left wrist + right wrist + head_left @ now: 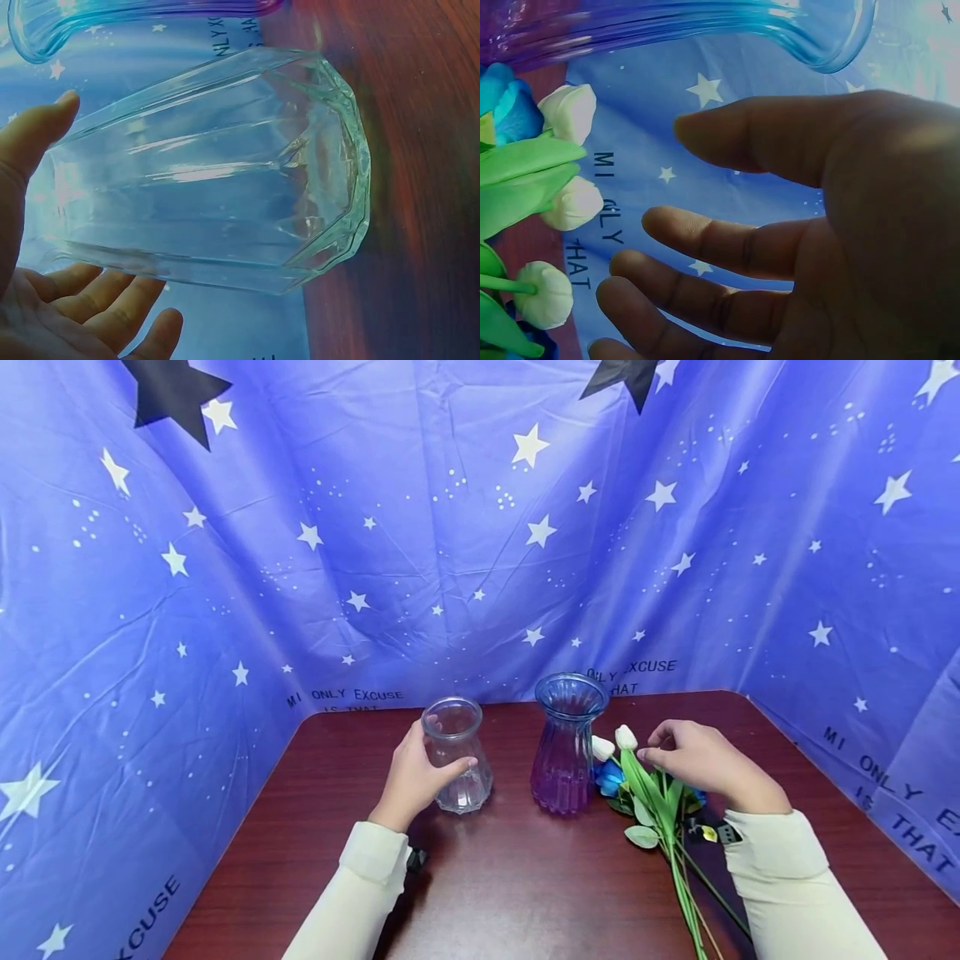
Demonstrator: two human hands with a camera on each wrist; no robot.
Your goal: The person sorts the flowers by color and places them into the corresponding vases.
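Note:
A clear glass vase (467, 772) stands on the table, its faceted base large in the left wrist view. My left hand (417, 774) is at its left side near the neck, thumb in front and fingers behind. In the left wrist view those fingers (124, 311) are spread and loosely extended along the glass. My right hand (701, 758) hovers over a bunch of artificial flowers (660, 802), white tulips and blue blooms on long green stems. Its fingers (705, 300) are apart from the thumb, with nothing between them.
A taller blue-to-purple glass vase (566, 752) with a flared rim stands between the clear vase and the flowers. The flower stems reach toward the near edge of the dark red wooden table (525, 893). A blue star-printed cloth (450, 568) hangs behind and at both sides.

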